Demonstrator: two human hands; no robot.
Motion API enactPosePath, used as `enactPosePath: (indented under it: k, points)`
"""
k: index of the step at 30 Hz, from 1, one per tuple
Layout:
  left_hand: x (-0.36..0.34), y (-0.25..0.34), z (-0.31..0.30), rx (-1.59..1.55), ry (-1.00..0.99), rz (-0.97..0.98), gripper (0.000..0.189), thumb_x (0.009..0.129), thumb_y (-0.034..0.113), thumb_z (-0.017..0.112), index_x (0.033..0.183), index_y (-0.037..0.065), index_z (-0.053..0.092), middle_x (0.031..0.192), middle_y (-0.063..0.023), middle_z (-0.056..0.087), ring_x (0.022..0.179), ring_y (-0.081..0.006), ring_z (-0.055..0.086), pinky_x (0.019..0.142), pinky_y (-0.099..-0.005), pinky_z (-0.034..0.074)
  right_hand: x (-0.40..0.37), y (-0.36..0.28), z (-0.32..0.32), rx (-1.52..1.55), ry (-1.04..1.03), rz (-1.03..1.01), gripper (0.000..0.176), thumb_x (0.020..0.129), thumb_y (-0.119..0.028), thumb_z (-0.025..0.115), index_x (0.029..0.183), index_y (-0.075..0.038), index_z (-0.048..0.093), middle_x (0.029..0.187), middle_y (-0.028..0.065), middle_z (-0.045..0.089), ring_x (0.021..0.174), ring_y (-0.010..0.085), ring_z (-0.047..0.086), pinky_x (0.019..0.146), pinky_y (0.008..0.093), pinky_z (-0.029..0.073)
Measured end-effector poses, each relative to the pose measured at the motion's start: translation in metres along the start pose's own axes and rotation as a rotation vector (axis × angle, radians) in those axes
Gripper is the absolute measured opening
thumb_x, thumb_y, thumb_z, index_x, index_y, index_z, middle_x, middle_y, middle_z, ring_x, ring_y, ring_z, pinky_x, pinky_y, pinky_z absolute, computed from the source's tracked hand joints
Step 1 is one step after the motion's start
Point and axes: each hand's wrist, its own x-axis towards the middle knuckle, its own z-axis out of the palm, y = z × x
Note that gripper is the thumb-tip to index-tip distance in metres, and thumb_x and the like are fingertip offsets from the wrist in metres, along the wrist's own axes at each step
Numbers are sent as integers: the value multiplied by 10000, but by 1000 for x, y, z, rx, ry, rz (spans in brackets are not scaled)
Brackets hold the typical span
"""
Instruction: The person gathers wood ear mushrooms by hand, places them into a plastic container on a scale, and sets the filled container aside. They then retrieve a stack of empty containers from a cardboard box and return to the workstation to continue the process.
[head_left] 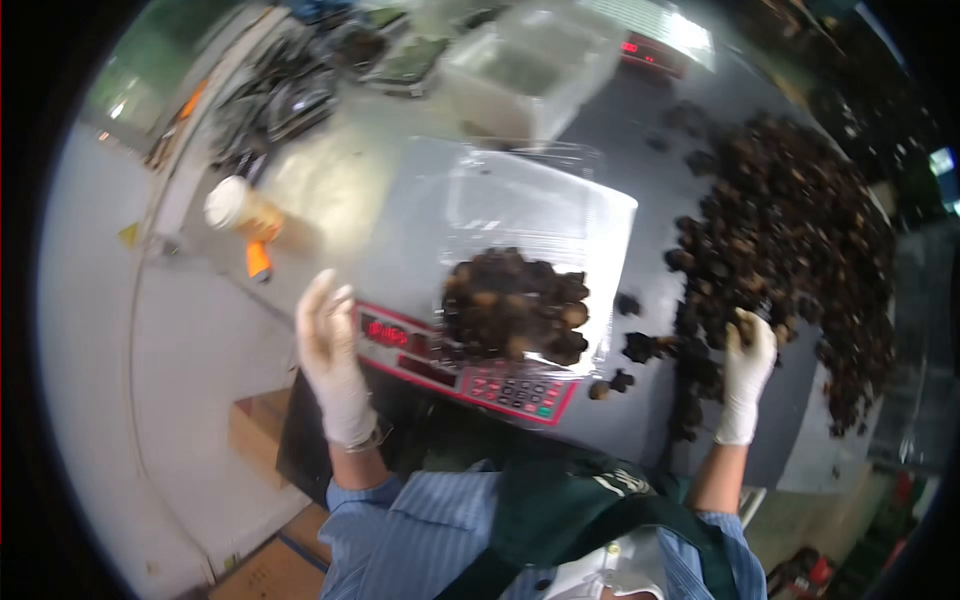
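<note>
My left hand (335, 360), in a white glove, is raised beside the digital scale (570, 400), its fingers stretched out and holding nothing. On the scale lies a clear plastic tray (470, 205) with a heap of dark brown, roundish mushroom-like lumps (510, 305) in its near part. At the near edge of a large pile of the same lumps (790, 220) is my right hand (750, 375), also gloved. Its fingers are curled together at the pile; what they hold is too blurred to tell. Red digits glow on the scale's display (388, 333).
A white-lidded cup (235, 205) stands at the left, with an orange-handled object (258, 262) near it. At the back are a white foam box (530, 70), dark packaged goods (290, 90) and another red display (650, 52). Loose lumps (640, 347) lie between scale and pile.
</note>
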Motion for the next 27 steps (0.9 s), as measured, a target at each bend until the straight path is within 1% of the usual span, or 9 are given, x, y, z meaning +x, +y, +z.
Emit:
enactPosePath:
  k: [3,5,9,16,18,21,23,25,27]
  points:
    - [-5,-19,-7,-82,-81,-58,414,910,35,509,1309,-17,412,1240,-84,504,1042,-129,513,938,-258,401,-3,-15,5,208,-48,102,190,792,36,636,972,-19,613,815,58,619,678,127,562,648,246,467]
    - [-8,-17,1,-78,-149,-103,458,879,13,555,1315,-7,414,1112,-32,520,905,-63,499,846,-202,417,-2,-32,8,277,-102,191,196,749,-2,666,931,-59,621,856,79,636,764,220,618,704,310,483]
    - [-13,-12,10,72,-237,-152,490,854,3,584,1315,-5,417,924,21,504,756,-22,452,713,-159,415,10,-50,10,-58,-33,-94,259,676,-41,688,914,-118,623,899,42,598,862,255,540,733,354,427]
    - [-21,-14,14,90,-372,-302,513,851,4,579,1328,-16,391,785,51,483,683,-7,434,638,-141,384,-44,-102,19,114,-748,-599,180,710,-178,656,870,-97,636,847,85,595,693,264,602,619,377,491]
    - [-21,-16,13,62,-364,-283,508,855,7,573,1329,-17,389,783,50,483,684,-8,436,638,-143,383,-68,-107,31,-47,-770,-662,181,703,-190,657,850,-86,641,795,95,603,644,271,610,566,364,497]
    - [-19,-18,8,76,-353,-269,488,864,13,561,1323,-16,396,777,51,483,687,-11,439,637,-149,384,-40,-98,20,245,-751,-572,150,700,-138,621,846,-105,620,752,70,595,644,221,618,555,343,506]
    - [-20,-16,8,75,-343,-263,478,866,14,557,1318,-14,403,777,51,483,687,-12,440,635,-152,384,-6,-113,2,331,-497,-396,128,714,-115,654,836,-107,616,719,63,591,611,227,609,546,332,500]
    - [-22,-16,10,48,-327,-248,461,869,0,542,1311,-12,411,776,52,486,684,-9,438,624,-149,380,20,-140,-24,489,-488,-147,164,716,-111,690,862,-95,615,737,59,602,626,227,617,558,320,503]
    - [-22,-18,12,33,-322,-239,461,870,-8,537,1312,-11,409,773,53,486,677,-7,437,617,-148,379,30,-161,-23,699,-394,-315,272,665,-24,722,920,-65,638,760,37,604,555,125,517,535,245,445]
